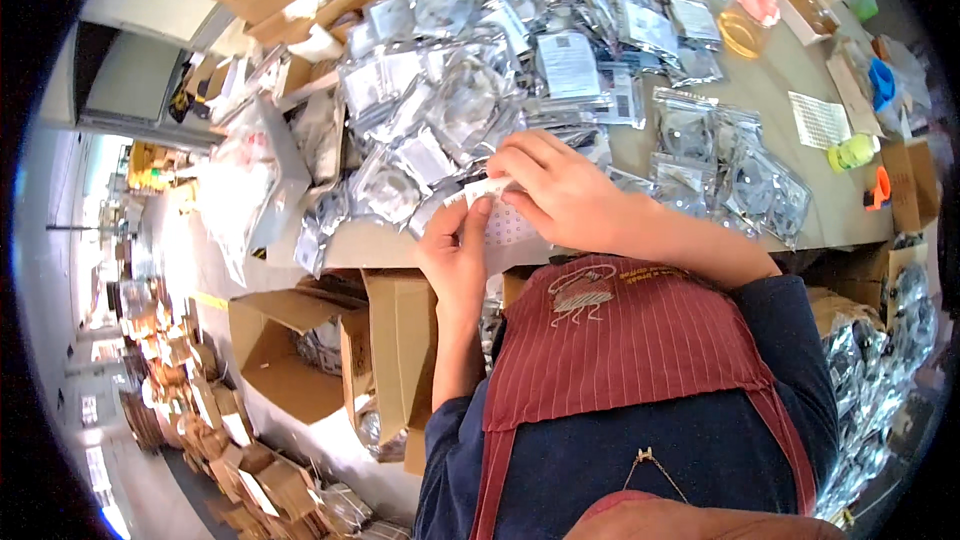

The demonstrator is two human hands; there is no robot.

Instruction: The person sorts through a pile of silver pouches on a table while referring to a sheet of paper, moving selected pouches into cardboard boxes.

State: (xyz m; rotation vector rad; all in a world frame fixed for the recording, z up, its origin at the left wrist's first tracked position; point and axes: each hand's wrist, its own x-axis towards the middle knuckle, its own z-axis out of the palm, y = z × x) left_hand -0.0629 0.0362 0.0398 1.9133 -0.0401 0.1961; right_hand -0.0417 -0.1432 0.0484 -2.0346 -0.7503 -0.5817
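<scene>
Near the front edge of the table, a white sheet of small labels [512, 226] is held between my two hands, its upper edge curled over. My left hand [455, 245] is closed, thumb and forefinger pinching the sheet's left side. From the right, my right hand [555, 185] reaches across with bent fingers closed at the curled upper edge. Its fingertips are partly hidden, so whether a single label is lifted cannot be made out. Just beyond both hands lies a large heap of clear zip bags [465, 105] with grey parts and paper slips inside.
More bagged parts [690, 130] lie at the table's right. Beyond them are another label sheet [818, 118], a yellow-green bottle [852, 152] and a container of amber liquid [742, 30]. A grey bin [285, 175] stands left; open cardboard boxes [290, 350] sit below the table edge.
</scene>
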